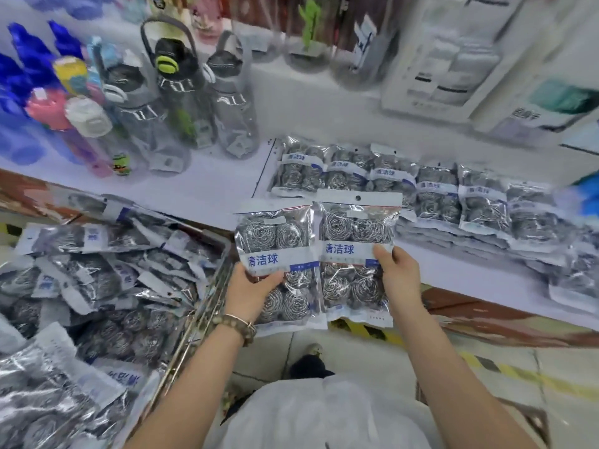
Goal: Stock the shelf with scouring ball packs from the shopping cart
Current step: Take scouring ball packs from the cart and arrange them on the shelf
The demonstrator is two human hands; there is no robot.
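I hold two scouring ball packs side by side in front of the white shelf. My left hand grips the left pack at its lower left. My right hand grips the right pack at its lower right edge. Each pack is clear plastic with steel scouring balls and a white-and-blue label. Rows of the same packs lie overlapping on the shelf beyond my hands. The shopping cart at my left is heaped with several more packs.
Grey water bottles and coloured bottles stand on the shelf's left part. White boxes stand at the back right. A blue object shows at the right edge. My shoe is on the tiled floor with yellow-black tape.
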